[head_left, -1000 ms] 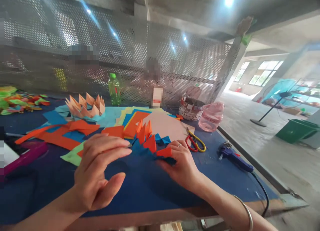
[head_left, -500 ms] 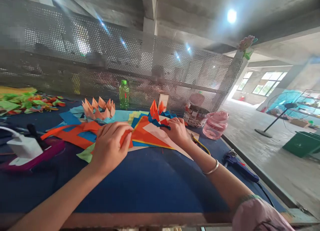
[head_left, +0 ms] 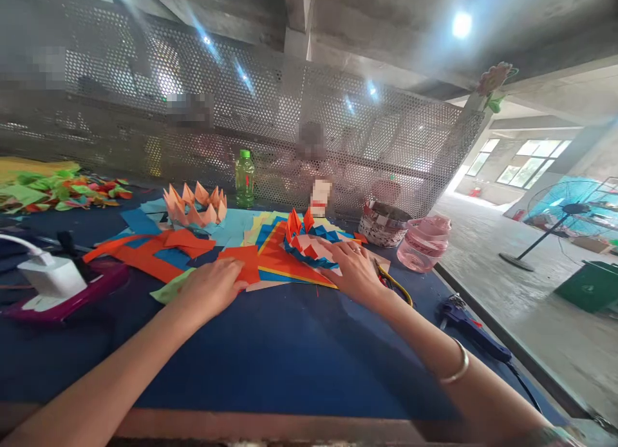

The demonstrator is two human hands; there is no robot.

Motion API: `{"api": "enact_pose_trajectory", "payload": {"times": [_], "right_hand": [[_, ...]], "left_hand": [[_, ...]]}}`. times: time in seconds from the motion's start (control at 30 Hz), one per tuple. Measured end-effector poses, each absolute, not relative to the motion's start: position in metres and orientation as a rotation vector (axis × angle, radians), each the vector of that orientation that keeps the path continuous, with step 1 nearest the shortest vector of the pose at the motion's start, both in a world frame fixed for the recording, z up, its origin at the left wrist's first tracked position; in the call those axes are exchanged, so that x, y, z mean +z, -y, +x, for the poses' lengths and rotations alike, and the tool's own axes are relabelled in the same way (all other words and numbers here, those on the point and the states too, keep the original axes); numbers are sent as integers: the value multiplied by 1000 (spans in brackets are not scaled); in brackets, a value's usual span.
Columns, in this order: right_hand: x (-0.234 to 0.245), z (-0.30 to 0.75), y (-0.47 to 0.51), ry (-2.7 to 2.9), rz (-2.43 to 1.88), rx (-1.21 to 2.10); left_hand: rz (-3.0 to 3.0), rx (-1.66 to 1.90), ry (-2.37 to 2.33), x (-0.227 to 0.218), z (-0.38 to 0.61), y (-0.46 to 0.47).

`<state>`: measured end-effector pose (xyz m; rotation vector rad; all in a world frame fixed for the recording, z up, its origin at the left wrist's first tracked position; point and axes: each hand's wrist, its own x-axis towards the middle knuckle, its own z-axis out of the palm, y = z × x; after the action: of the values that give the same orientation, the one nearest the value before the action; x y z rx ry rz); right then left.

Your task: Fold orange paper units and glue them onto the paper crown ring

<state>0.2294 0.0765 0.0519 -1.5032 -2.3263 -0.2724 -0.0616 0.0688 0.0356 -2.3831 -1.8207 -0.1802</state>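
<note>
My L hand (head_left: 215,283) is on the orange square (head_left: 250,259), can't tell if it's pinched. R hand (head_left: 357,268) is at the blue/orange folded ring (head_left: 292,228) atop the paper stack (head_left: 273,256), grip unclear tbh. Imo it's a ring-parking, paper-picking step; next move prob needs a thumb under the square's edge.

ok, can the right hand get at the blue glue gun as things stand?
Probably yes: the right hand is at the folded paper ring, and only low scissors and bare tabletop seem to separate it from the glue gun.
</note>
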Motion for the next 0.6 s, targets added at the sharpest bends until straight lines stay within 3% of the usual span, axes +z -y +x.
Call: {"api": "enact_pose_trajectory", "payload": {"times": [0.23,0.43,0.47,0.6], "right_hand": [[37,235,-41,2266,-1330,-60],[26,233,-38,2202,-1223,181],[27,234,-37,2177,-1210,225],[31,239,-32,2015,-1202,468]], "left_hand": [[-2295,-154,1915,50,-53,-64],[-2128,-362,1976,65,-43,-53],[-2147,-429,1955,69,-38,-50],[-2682,-1234,2023,79,-8,-48]]}}
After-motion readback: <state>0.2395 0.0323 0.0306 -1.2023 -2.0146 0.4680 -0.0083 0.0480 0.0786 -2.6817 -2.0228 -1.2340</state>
